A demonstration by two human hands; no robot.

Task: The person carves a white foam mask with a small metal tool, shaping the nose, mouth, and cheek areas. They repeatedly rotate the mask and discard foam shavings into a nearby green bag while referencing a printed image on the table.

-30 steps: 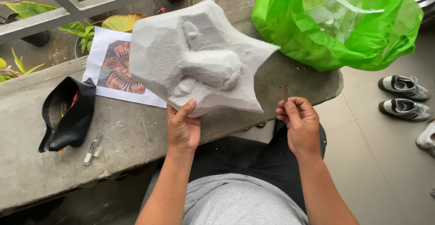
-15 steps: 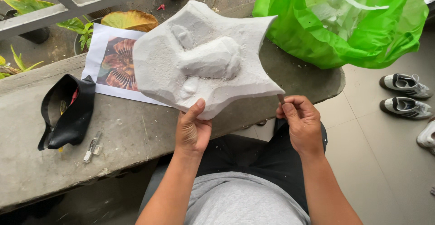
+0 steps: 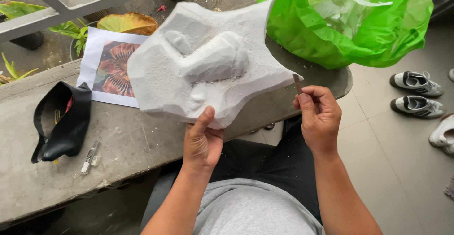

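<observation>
The left hand (image 3: 202, 143) grips the lower edge of a large white foam block (image 3: 208, 65), thumb up over the front face and the other fingers hidden behind it, so the block is held tilted above the bench (image 3: 127, 145) with its carved side towards the camera. That face has raised, rounded lumps near the middle and flat cut facets around them, and its right-hand corner tapers to a point.

The right hand (image 3: 319, 117) is closed, its fingers pinching a thin, narrow blade (image 3: 297, 82) that stands upright out of the fingertips, just beside the pointed right corner of the foam; whether blade and foam touch cannot be told.

Behind the foam, a printed picture (image 3: 106, 67) of a reddish-brown ribbed shape lies flat on the grey concrete bench, partly covered by the block. To the left of it lies a black pouch (image 3: 64, 121), open at the top, and just below that a small clear tool (image 3: 90, 157). At the right end of the bench stands a bright green plastic bag (image 3: 350, 22), near the foam's upper right edge.

On the tiled floor (image 3: 378, 159) to the right lie several shoes (image 3: 416, 93). Beyond the bench, a grey railing (image 3: 85, 1) crosses above potted plants (image 3: 71, 27).
</observation>
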